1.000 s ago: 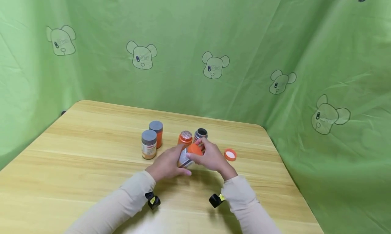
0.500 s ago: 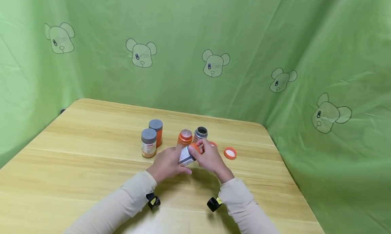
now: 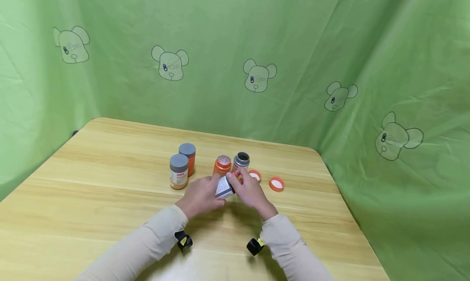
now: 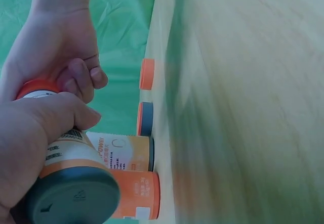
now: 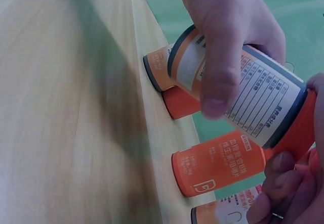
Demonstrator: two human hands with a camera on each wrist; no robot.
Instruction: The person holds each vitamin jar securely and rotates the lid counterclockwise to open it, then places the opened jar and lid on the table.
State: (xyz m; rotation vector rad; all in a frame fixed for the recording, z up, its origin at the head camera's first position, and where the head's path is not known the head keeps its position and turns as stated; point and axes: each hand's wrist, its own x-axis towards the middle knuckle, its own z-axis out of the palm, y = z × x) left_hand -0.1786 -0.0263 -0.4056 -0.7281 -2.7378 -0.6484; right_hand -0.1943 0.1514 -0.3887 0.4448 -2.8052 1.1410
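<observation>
My left hand [image 3: 201,195] grips a supplement bottle [image 3: 224,187] with a white and orange label, held tilted above the table. Its grey base [image 4: 76,198] faces the left wrist camera. My right hand [image 3: 250,190] has its fingers and thumb curled round the orange cap [image 5: 295,133] at the other end. Whether the cap is loose cannot be seen. Just behind the hands, an orange bottle [image 3: 222,164] stands uncapped with a foil-like seal on top. Beside it is an uncapped bottle with a dark mouth [image 3: 241,160], its lower part hidden by my right hand.
Two orange-rimmed caps, a nearer one [image 3: 276,184] and one by the bottles [image 3: 254,175], lie with white insides up, right of the hands. Two grey-topped bottles, one white-labelled [image 3: 178,177] and one orange [image 3: 189,160], stand at left. A green curtain [image 3: 220,69] hangs behind the wooden table [image 3: 110,183].
My right hand has shifted slightly left and turned on the orange cap, covering more of it. The bottle is tilted further over. A second loose cap has come into view behind the right hand.
</observation>
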